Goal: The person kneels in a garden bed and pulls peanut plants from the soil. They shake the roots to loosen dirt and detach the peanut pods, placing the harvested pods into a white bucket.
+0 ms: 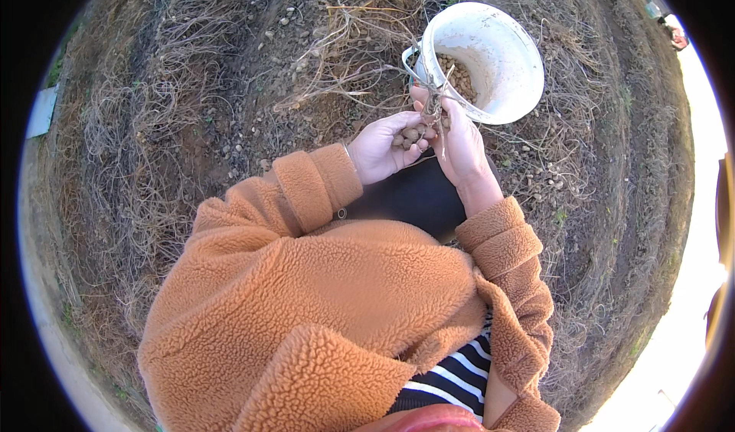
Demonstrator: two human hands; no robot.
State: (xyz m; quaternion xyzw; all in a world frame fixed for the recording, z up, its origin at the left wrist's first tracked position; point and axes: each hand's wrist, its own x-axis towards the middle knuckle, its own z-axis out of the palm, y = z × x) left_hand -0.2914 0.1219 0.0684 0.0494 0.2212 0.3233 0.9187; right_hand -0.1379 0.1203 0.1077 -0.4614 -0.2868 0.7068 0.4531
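Observation:
Several soil-covered peanuts lie in the cupped fingers of my left hand. Against them, my right hand grips the root end of a dried peanut plant. Its thin, leafless stems spread away to the upper left over the soil. Just beyond my hands a white plastic bucket leans with its mouth towards the right. Picked peanuts cover its bottom. Both hands are close to the bucket's near rim, above my dark-trousered leg. The fingers partly hide the plant's root.
Dried vines lie in rows on both sides. Loose peanuts are scattered on the soil right of my hand, and more pods lie at the upper left. A pale flat object shows at the left rim.

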